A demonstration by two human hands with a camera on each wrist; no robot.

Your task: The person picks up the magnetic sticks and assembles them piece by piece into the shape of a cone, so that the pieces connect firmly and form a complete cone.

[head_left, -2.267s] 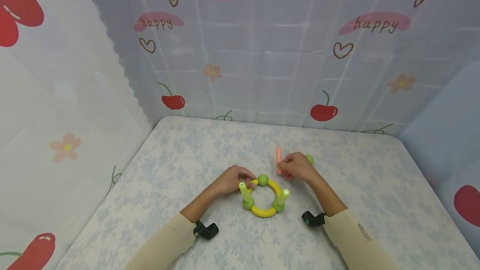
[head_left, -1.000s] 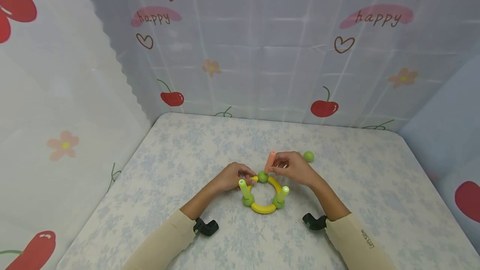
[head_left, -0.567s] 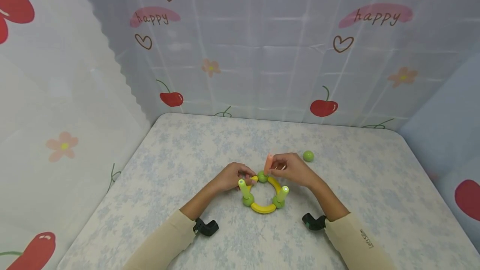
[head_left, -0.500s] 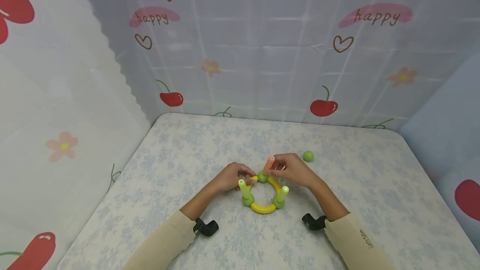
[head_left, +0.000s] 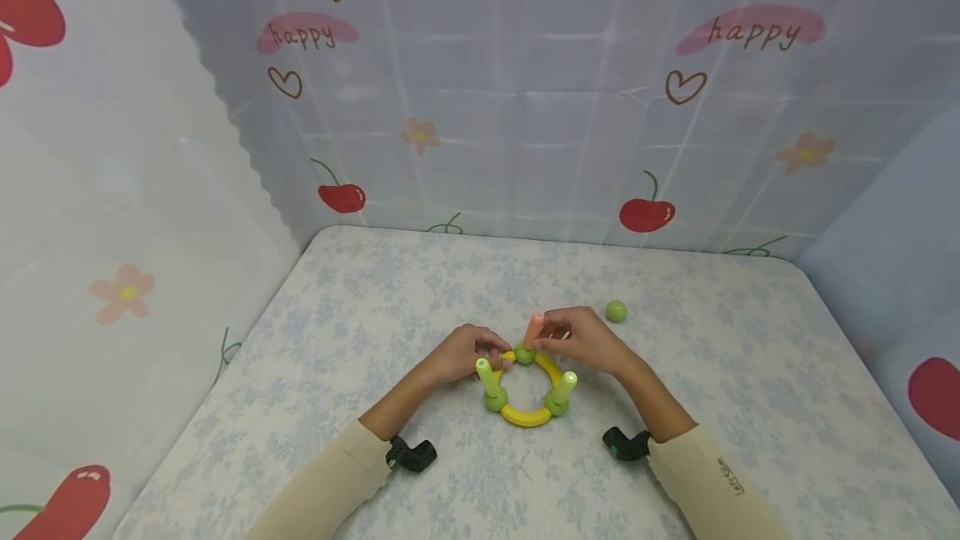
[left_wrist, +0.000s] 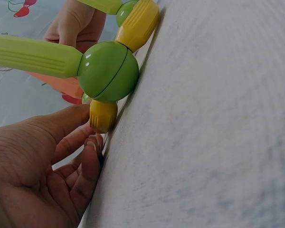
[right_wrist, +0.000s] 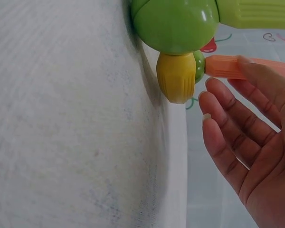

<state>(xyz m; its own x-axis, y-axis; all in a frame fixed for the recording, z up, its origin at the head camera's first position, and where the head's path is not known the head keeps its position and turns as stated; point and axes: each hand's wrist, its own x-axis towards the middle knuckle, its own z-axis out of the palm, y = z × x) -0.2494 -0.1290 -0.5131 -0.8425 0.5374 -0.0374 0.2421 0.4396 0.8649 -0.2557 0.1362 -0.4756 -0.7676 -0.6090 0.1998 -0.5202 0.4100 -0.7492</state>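
On the table lies a toy ring of curved yellow rods [head_left: 527, 417] joined by green balls. Two light green rods [head_left: 487, 377] stick up from its near balls. The far ball [head_left: 524, 354] has an orange rod [head_left: 533, 330] standing on it, tilted slightly; the right wrist view shows the rod's end right at the ball. My right hand [head_left: 587, 338] pinches this orange rod between thumb and index finger, the other fingers spread below. At the ring's far left, my left hand [head_left: 459, 355] pinches a curved yellow rod [left_wrist: 103, 117] with thumb and fingertips.
A loose green ball [head_left: 617, 311] lies behind my right hand. Black wrist cameras [head_left: 412, 456] hang from both sleeves. A patterned curtain [head_left: 510, 123] rises behind the table's far edge.
The right hand has lifted the orange rod from the table, brought it left to the far green ball and stood it there. The left hand has stayed on the ring.
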